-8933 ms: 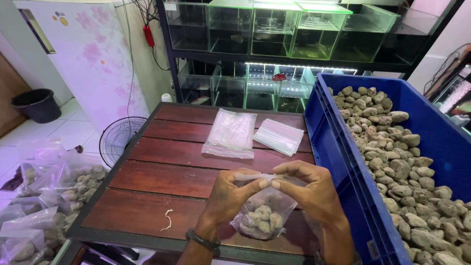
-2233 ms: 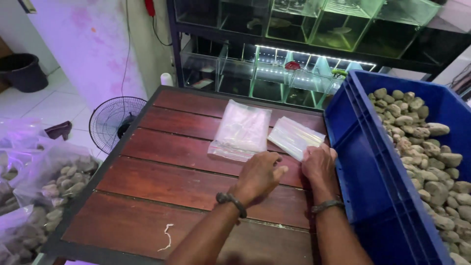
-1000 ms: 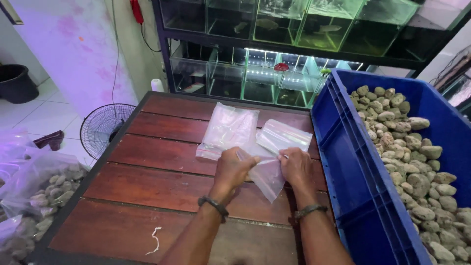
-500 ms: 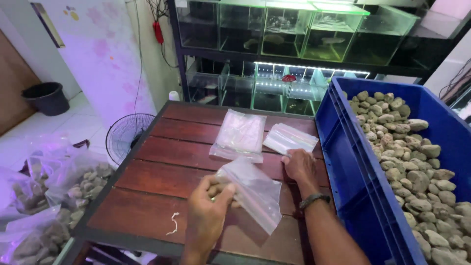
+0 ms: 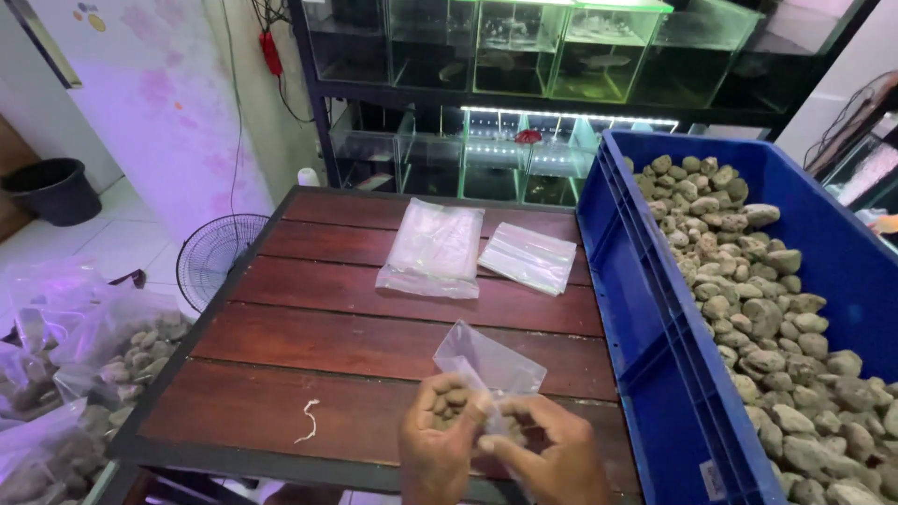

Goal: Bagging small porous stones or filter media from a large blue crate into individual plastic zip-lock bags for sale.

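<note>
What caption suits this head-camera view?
Two bare hands, left hand and right hand, open a clear plastic bag over a red-brown slatted wooden table.

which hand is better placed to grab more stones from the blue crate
Right, probably. The right hand is nearer the blue crate of stones and only pinches the clear bag, while the left hand already cups small stones at the bag's mouth.

Clear glossy plastic bag (image 5: 491,360); rough matt stones (image 5: 748,281); smooth blue plastic crate (image 5: 655,337); varnished wood table (image 5: 374,341).

Both hands (image 5: 500,454) close together, fingers curled, pinching.
</note>
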